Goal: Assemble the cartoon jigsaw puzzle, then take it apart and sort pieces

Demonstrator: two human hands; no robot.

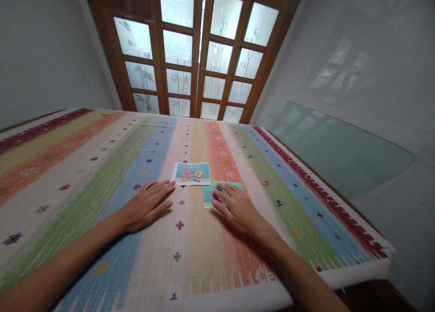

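Observation:
A small picture card [193, 173] with a white edge lies flat on the striped cloth, showing a pink starfish and a yellow square cartoon figure. Just nearer and to its right is a green picture card [208, 200], partly hidden under my right hand [234, 208]. The fingers of that hand rest spread over the green card, pressing on it rather than gripping it. My left hand [149, 204] lies flat on the cloth with its fingers stretched out, fingertips at the left edge of the white-edged card. Neither hand is wrapped round anything.
A table covered by a striped, patterned cloth [102, 194] spreads out on both sides. Beyond its far edge stand wooden doors [197, 54] with frosted panes. A pale glass-like panel [333, 144] is by the right wall, close to the table's right edge.

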